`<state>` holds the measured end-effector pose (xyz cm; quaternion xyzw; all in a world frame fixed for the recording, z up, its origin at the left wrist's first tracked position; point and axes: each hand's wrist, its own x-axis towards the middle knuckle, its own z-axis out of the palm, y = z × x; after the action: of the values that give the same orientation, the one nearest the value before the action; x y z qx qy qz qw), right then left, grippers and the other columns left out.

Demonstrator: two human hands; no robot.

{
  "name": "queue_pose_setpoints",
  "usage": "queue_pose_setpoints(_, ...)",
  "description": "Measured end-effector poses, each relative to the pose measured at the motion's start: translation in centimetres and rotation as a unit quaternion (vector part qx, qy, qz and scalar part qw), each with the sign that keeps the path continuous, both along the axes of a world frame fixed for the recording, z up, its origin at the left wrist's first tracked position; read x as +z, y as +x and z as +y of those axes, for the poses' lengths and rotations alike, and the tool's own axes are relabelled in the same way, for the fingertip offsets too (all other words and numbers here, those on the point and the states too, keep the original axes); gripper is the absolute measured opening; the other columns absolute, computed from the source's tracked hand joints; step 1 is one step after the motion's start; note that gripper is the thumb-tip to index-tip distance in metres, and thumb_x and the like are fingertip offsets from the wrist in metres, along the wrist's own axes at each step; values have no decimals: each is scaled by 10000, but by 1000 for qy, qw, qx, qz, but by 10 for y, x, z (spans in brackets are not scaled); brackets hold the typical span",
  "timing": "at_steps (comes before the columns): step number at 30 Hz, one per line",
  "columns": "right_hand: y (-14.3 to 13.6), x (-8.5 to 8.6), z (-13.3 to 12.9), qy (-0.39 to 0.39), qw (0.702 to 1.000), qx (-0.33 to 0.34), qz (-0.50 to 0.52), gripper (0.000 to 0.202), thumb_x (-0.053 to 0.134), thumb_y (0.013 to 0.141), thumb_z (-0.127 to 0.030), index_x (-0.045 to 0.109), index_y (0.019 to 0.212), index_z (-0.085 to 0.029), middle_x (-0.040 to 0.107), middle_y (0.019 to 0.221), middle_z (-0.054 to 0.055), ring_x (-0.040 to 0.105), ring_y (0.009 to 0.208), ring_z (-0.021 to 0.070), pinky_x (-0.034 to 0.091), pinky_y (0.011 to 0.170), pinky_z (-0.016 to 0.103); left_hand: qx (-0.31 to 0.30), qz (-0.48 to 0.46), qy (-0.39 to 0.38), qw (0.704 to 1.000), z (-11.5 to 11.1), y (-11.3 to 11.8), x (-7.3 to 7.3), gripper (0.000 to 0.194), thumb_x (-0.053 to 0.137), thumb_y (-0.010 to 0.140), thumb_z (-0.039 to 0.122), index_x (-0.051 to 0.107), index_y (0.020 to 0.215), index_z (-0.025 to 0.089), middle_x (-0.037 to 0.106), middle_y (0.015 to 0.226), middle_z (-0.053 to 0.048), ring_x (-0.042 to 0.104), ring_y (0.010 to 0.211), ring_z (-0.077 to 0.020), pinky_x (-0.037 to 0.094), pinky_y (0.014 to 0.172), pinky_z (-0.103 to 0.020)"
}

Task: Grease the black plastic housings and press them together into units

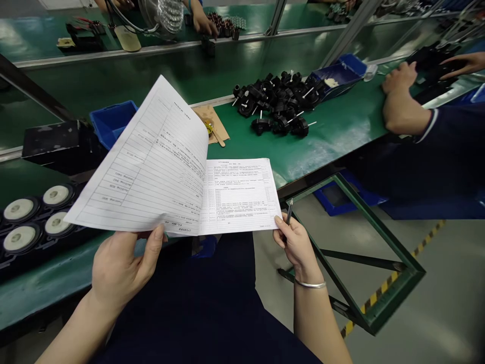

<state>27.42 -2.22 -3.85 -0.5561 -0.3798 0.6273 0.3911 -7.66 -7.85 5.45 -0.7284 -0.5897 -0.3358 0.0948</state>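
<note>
Open in front of me is a booklet of printed sheets [238,197], its left page lifted and tilted, its right page lying flatter with rows of small text. My left hand [123,263] pinches the lower edge of the left pages between thumb and fingers. At the lower right corner, my right hand [295,240] grips the right page and also holds a dark pen [290,212], tip pointing up. The fingers under the paper are partly hidden.
Black parts with white shafts [280,101] lie heaped on the green bench [341,131]. Nearby are blue bins [109,119], cardboard [212,119] and black units with white discs [56,194]. A co-worker's arm [405,101] reaches over at right; a green frame [382,253] stands below.
</note>
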Motion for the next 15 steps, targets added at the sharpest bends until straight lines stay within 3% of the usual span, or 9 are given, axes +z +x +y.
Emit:
queue_pose_setpoints(5, 1, -4, 2, -2, 1000, -25, 5, 357, 648, 883, -483, 630, 1041, -163, 496, 680, -26, 325, 411, 3, 168, 409, 208, 8, -67, -27, 997, -3, 1, -1, 72, 642, 886, 235, 648, 831, 188, 675, 698, 33, 648, 607, -104, 495, 606, -220)
queue_pose_setpoints(15, 1, 0, 4, -6, 999, -33, 12, 357, 670, 866, -471, 645, 1052, -167, 532, 749, -8, 324, 424, -4, 159, 406, 205, 8, -49, -32, 998, -1, 2, 2, 79, 621, 897, 256, 632, 843, 199, 678, 675, 42, 660, 576, -113, 496, 567, -218)
